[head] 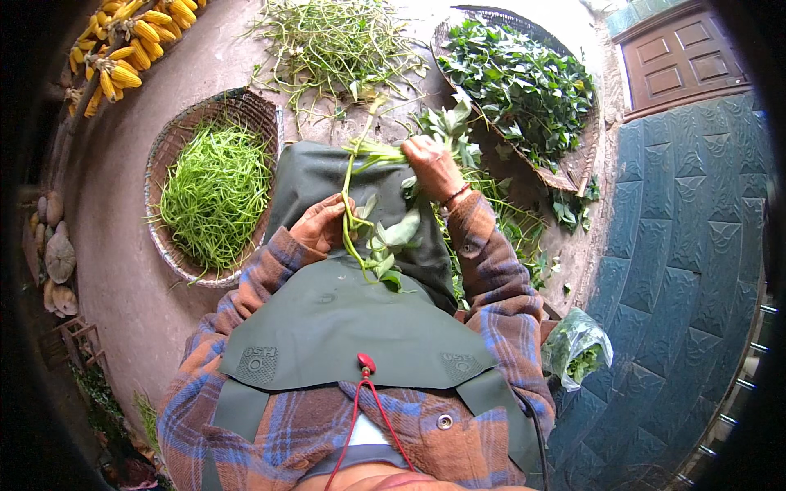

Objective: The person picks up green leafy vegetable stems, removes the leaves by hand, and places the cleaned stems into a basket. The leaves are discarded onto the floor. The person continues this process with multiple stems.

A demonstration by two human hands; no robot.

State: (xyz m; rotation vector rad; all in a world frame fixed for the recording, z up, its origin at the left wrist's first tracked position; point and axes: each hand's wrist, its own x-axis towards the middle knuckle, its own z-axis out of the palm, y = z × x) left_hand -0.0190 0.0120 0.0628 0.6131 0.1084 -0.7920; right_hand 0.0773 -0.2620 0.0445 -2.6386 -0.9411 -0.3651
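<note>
My left hand (pixel 322 224) pinches a long green leafy vine (pixel 346 196) above my lap. Its stem runs upward past the knees, and its lower end carries leaves (pixel 393 236) over my dark green waterproof apron (pixel 344 301). My right hand (pixel 433 166) is closed around a bunch of leaf stalks (pixel 381 153), with leaves (pixel 451 126) sticking out on its far side. The stalk ends cross close to the vine; whether they touch it I cannot tell. Left of my knees stands a woven basket (pixel 150 202) heaped with thin green stalks (pixel 215 193).
Stripped vines (pixel 338 49) lie piled on the concrete floor (pixel 116 202) ahead. A woven tray (pixel 439 46) of green leaves (pixel 522 92) stands ahead right, near a blue tiled wall (pixel 663 245). More vines (pixel 509 215) lie beside my right knee. Corn cobs (pixel 138 46) hang at upper left; squashes (pixel 60 258) sit left.
</note>
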